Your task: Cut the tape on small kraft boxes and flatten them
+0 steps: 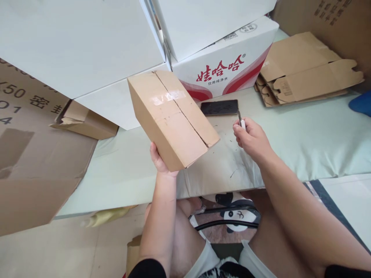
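Note:
My left hand grips a brown cardboard box from below and holds it tilted above the table. A dark seam runs lengthwise along the box's top face, with a strip of clear tape across it. To the right of the box, my right hand is closed around a small knife, its white handle showing and its thin blade pointing up. Blade and box are apart. A black phone lies on the table just beyond the knife. The fingers of my left hand are mostly hidden under the box.
Large white cartons stand at the back, one a white-and-red printed carton. Flattened cardboard boxes are stacked at the right, near a blue object. Big brown cartons stand at the left. A pale green cloth covers the table.

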The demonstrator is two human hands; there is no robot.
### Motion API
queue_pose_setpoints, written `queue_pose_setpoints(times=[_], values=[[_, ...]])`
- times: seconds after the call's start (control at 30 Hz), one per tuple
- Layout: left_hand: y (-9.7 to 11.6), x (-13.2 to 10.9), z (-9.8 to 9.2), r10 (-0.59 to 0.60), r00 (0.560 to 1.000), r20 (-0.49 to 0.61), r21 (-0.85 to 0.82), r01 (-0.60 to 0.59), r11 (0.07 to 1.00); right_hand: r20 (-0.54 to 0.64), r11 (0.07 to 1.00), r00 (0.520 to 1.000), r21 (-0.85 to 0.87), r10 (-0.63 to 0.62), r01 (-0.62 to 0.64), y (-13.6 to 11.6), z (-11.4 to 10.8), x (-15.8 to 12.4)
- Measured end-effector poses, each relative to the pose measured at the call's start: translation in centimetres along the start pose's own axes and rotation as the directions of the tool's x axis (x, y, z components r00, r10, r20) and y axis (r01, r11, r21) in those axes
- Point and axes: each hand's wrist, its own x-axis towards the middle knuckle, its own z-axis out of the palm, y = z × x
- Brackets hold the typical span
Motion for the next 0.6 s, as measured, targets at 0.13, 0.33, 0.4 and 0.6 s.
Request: queue_pose_setpoints(times=[0.13, 0.33, 0.4, 0.6], values=[[-0.2, 0.2, -0.1, 0.042, 0.999, 0.006, -0.069, -0.041, 0.997, -0.006, 1.0, 1.0, 0.004, -0.002, 0.002, -0.1, 0.0, 0.0], [-1.0, 0.3, 0.0, 0.154, 0.98, -0.123, 0.113, -0.14, 0.984, 0.012, 0.998, 1.0, 0.056, 0.007, -0.008, -0.8, 0.0, -0.3], [-1.3, 0.2, 0.1, 0.205, 0.969, -0.137, 0.185, -0.178, 0.966, 0.057, 0.999, 0.998, 0.05, -0.01, 0.008, -1.0, 0.1, -0.5], [-1.6, -0.3, 0.7, 0.264, 0.964, 0.005, 0.324, -0.252, 0.912, 0.188, 0.996, 0.978, 0.045, -0.087, 0.08, -0.8, 0.9, -0.8]])
